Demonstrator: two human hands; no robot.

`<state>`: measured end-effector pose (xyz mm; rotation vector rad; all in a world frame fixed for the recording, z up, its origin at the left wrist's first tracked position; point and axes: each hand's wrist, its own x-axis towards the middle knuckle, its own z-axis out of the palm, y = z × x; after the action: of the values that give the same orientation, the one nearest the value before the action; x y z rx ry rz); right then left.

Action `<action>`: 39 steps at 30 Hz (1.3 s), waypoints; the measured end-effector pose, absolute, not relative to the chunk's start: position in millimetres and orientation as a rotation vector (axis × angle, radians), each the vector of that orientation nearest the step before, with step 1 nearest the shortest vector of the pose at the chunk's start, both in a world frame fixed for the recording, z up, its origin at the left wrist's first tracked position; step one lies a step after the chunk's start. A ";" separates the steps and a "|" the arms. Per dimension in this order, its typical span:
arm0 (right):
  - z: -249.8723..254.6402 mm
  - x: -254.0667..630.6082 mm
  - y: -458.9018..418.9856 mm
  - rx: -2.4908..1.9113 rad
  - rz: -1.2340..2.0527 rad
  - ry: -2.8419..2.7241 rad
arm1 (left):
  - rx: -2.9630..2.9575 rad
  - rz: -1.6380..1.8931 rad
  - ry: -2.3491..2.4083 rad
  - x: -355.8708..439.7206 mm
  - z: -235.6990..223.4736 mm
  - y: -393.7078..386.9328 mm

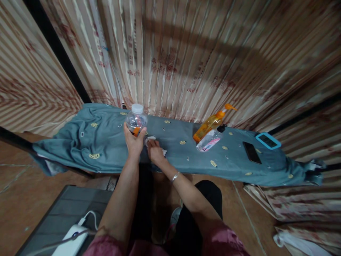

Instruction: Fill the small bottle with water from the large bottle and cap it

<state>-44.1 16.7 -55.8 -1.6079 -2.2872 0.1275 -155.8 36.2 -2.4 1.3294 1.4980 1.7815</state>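
Observation:
A clear plastic bottle (136,119) with a white cap and an orange patch on its side stands upright, and my left hand (134,140) is wrapped round its lower part. Just right of it, my right hand (156,152) presses a crumpled white tissue (151,138) against the cloth-covered surface (170,129). The tissue shows at both sides of the curled fingers. Farther right are an orange pump bottle (210,125) and a clear bottle (209,140) with a pink label and dark cap, both beyond my hands.
A dark phone (252,153) and a blue-framed device (268,140) lie toward the right end. Striped curtains (170,53) hang behind, with black poles (57,49) at the sides. At lower left, a white power bank (70,241) with a cable rests on a grey box (53,220).

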 end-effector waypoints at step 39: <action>-35.3 107.6 -2.1 -2.168 -0.101 -1.995 | 1.299 1.758 1.525 -156.4 3.6 31.6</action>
<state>107.6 -2.1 -35.3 -2.1684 -1.9955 -0.1013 -156.4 31.6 3.6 1.2988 1.5248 1.7579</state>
